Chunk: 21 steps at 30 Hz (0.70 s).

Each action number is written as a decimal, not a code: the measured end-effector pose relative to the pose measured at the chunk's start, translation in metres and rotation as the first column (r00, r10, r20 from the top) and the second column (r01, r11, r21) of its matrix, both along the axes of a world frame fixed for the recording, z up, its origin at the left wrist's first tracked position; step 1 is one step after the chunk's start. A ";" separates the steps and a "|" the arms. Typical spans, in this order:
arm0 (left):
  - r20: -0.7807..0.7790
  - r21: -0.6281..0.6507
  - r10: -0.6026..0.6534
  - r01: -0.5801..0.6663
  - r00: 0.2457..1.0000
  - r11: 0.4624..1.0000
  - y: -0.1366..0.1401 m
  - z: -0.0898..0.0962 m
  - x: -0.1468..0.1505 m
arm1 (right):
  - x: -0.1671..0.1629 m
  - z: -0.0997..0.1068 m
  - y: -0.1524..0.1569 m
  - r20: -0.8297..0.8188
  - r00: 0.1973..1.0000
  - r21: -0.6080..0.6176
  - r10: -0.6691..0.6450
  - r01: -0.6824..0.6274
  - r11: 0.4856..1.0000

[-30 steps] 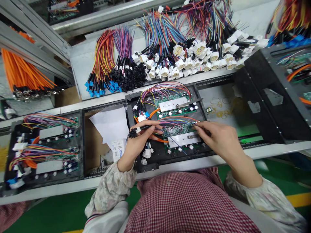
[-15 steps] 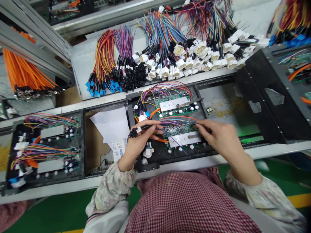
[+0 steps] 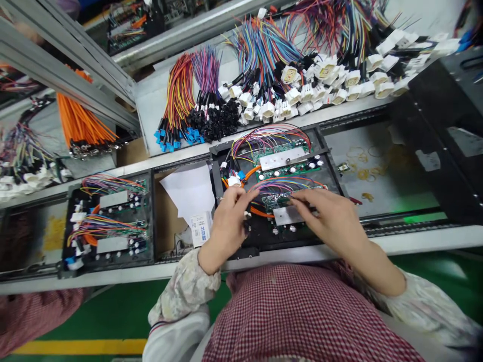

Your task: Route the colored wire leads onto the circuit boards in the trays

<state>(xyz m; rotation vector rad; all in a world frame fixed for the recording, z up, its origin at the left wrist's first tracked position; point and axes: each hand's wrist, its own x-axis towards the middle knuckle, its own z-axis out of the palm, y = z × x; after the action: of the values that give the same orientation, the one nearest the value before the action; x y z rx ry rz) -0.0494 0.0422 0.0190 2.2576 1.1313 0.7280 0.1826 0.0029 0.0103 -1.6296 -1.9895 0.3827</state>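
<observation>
My left hand (image 3: 231, 216) is closed at the left end of the lower circuit board (image 3: 269, 203), its fingertips pinching a wire harness (image 3: 260, 187) of thin purple, blue and red wires. Most of that harness's connector end is hidden under the palm. At the upper edge of the same board, my right hand (image 3: 326, 213) pinches with thumb and forefinger; what lies between them is too small to make out. A silver heat-sink plate (image 3: 286, 216) is partly covered by my right hand. Above sits a second circuit board (image 3: 281, 173), wired with coloured and orange leads, in the same black tray (image 3: 217, 173).
Another black tray (image 3: 149, 241) with two wired boards lies to the left. Between the trays are white paper (image 3: 192, 188) and a small box (image 3: 200, 229). Harness bundles (image 3: 260, 45) cover the shelf behind. A dark panel (image 3: 422, 151) stands at the right, near yellow rubber bands (image 3: 364, 173).
The view has shifted, so the benches appear further right. My left hand has turned over and closed nearer the board, hiding the black connector. My right fingertips have moved left along the board.
</observation>
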 end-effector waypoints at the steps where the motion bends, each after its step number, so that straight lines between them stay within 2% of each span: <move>1: -0.116 0.079 -0.034 0.044 0.993 0.996 -0.003 -0.002 -0.002 | 0.000 -0.005 0.002 0.027 1.000 -0.007 0.002 -0.002 1.000; 4: -0.355 0.202 -0.044 0.122 0.934 0.972 -0.009 -0.009 -0.003 | -0.001 -0.016 0.004 0.123 0.992 -0.029 0.003 0.000 1.000; 8: -0.470 0.261 0.023 0.114 0.882 0.959 -0.011 -0.018 0.001 | -0.004 -0.020 0.005 0.163 0.986 -0.011 -0.026 0.028 1.000; 17: -0.285 0.223 0.109 -0.045 0.952 0.974 -0.014 -0.029 0.004 | -0.004 -0.014 0.007 0.257 0.966 0.012 0.028 -0.032 0.999; 19: -0.202 0.210 0.093 -0.050 0.975 0.976 -0.016 -0.027 0.000 | 0.001 -0.008 0.000 0.256 0.966 0.044 0.021 -0.034 0.998; 21: -0.102 0.198 0.060 -0.039 0.993 0.979 -0.006 -0.022 -0.007 | 0.010 -0.002 -0.008 0.212 0.977 0.116 0.033 -0.059 0.991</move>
<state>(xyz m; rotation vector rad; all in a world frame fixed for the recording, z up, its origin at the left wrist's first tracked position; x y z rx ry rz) -0.0568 0.0362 -0.0031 2.4668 1.2174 0.7758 0.1931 -0.0048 0.0085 -1.6053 -2.1624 0.1057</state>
